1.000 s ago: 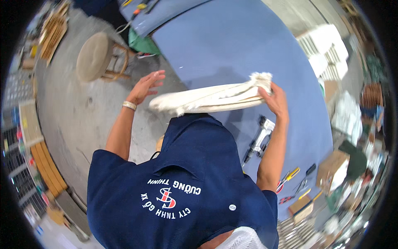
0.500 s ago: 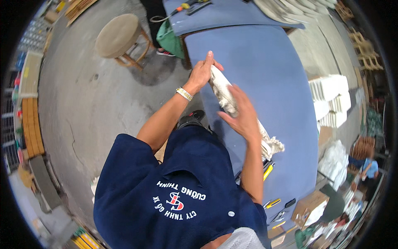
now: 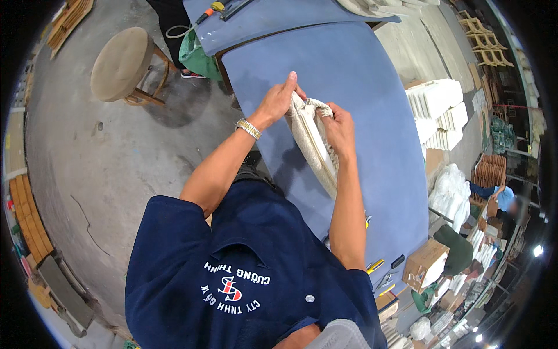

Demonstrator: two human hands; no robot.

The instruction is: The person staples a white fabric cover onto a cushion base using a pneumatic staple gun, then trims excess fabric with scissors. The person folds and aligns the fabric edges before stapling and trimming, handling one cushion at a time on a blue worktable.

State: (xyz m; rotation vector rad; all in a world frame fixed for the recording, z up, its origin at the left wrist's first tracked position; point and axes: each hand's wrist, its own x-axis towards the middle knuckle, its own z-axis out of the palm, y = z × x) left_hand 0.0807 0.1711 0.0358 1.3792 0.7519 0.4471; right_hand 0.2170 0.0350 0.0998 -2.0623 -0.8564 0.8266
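Observation:
A cream, fabric-covered cushion [image 3: 309,139] stands on its edge over the blue table, a long slit or seam running down its side. At its far end my left hand [image 3: 276,106] is closed on the corner, thumb pointing up. My right hand [image 3: 342,132] pinches a loose flap of the same fabric, just to the right of the left one. Between the hands the fabric is pulled apart into a small fold. My right forearm hides part of the cushion's near end.
The blue table [image 3: 372,93] carries a yellow-handled tool [image 3: 375,266] and a small black object [image 3: 397,262] near its front. Stacked white pads [image 3: 442,102] and a cardboard box [image 3: 423,266] stand right. A round stool [image 3: 121,64] and a person's dark-clothed leg [image 3: 168,23] are far left.
My right hand has moved from the middle of the cushion to its far end and taken hold of the fabric there. The cushion is turned, showing its slit side. The view has shifted.

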